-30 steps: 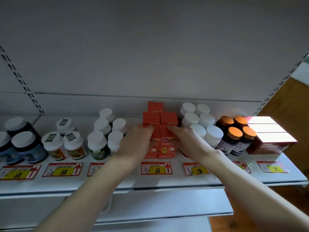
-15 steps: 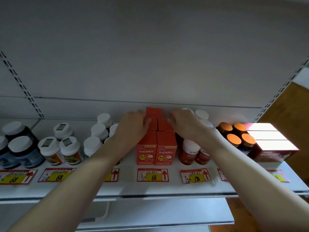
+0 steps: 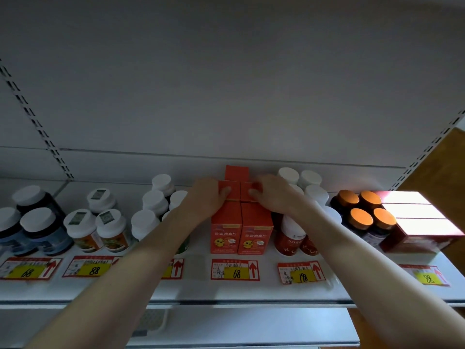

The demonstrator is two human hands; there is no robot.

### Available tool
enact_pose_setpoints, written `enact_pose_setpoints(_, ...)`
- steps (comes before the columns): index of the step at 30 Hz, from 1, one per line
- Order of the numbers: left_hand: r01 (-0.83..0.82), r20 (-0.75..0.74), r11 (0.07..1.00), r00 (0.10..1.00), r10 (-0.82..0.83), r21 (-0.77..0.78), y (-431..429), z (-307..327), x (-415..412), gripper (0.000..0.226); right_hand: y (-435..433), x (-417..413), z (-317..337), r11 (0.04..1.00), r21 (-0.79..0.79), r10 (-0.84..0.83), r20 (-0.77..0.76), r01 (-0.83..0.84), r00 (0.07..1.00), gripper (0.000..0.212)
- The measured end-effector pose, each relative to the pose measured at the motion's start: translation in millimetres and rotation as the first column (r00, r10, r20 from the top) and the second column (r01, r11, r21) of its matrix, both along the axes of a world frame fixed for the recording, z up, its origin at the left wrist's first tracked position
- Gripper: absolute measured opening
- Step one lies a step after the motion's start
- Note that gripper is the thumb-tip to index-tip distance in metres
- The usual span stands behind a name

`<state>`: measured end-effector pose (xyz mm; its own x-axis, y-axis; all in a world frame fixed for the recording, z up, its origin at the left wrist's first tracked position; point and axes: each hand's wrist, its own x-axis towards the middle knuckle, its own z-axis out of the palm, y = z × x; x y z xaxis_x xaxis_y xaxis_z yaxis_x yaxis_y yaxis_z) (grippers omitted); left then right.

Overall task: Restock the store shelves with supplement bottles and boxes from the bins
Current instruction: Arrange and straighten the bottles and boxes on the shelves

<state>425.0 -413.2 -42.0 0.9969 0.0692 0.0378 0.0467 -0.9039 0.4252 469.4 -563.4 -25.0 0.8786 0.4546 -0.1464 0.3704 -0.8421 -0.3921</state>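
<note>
Several orange supplement boxes point(image 3: 256, 230) stand in a double column on the white shelf point(image 3: 196, 288), above the "68" price tag point(image 3: 235, 270). My left hand point(image 3: 205, 200) holds the second-row left box point(image 3: 232, 196) from its left side, thumb lying across its top. From the right, my right hand point(image 3: 275, 196) holds the neighbouring second-row box point(image 3: 244, 190), its bent fingertips on the top. One more orange box point(image 3: 236, 172) stands behind them at the back wall. The two front boxes are untouched.
Red bottles with white caps point(image 3: 289, 238) crowd the boxes' right side, then orange-capped dark bottles point(image 3: 361, 217) and a red carton point(image 3: 422, 233). White-capped bottles point(image 3: 153, 205) and blue jars point(image 3: 37, 227) fill the left. A lower shelf point(image 3: 251, 328) lies below.
Both hands have left the front boxes and moved back along the column to the second-row boxes. Their thumb and fingertips now lie on those boxes' tops.
</note>
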Motion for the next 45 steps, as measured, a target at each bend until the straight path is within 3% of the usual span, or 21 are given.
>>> enact_pose_setpoints(10,0.035,-0.042,0.999,0.998,-0.036,-0.011,0.3,4.8,-3.3,0.036,0.8,-0.5,2.4,0.998,-0.046,0.053,0.001,-0.053,0.999,0.03)
enact_pose_setpoints(13,-0.026,-0.014,1.0,1.0,0.026,-0.013,7.8,10.3,3.9,0.04,-0.1,3.4,14.5,0.999,-0.045,0.026,0.108,-0.021,0.994,0.028)
enact_pose_setpoints(15,-0.102,0.044,0.994,0.994,0.103,-0.034,14.5,10.2,15.9,0.042,4.0,12.0,19.9,0.999,0.045,-0.033,0.19,0.025,0.981,0.029)
enact_pose_setpoints(17,-0.151,0.049,0.985,0.987,0.155,-0.087,18.0,7.6,29.1,0.038,12.3,22.7,19.8,0.995,0.09,-0.056,0.214,0.037,0.975,0.028)
enact_pose_setpoints(22,-0.151,-0.06,0.949,0.988,0.14,-0.276,11.9,1.7,44.3,0.046,29.9,41.3,4.4,0.997,-0.021,-0.071,0.088,0.073,0.994,0.03)
enact_pose_setpoints(31,-0.143,0.003,0.945,0.989,0.15,-0.295,29.7,-2.8,47.1,0.039,42.7,48.6,1.5,0.988,0.144,-0.061,0.06,0.052,0.996,0.029)
enact_pose_setpoints(38,-0.091,-0.065,0.964,0.995,0.078,-0.248,29.1,-5.0,40.5,0.038,43.4,46.3,-9.5,0.994,0.11,-0.036,0.084,0.027,0.996,0.031)
enact_pose_setpoints(45,-0.088,-0.031,0.989,0.996,0.085,-0.117,22.5,-4.3,35.8,0.039,39.9,44.8,-16.1,0.989,0.145,-0.045,0.102,0.03,0.994,0.03)
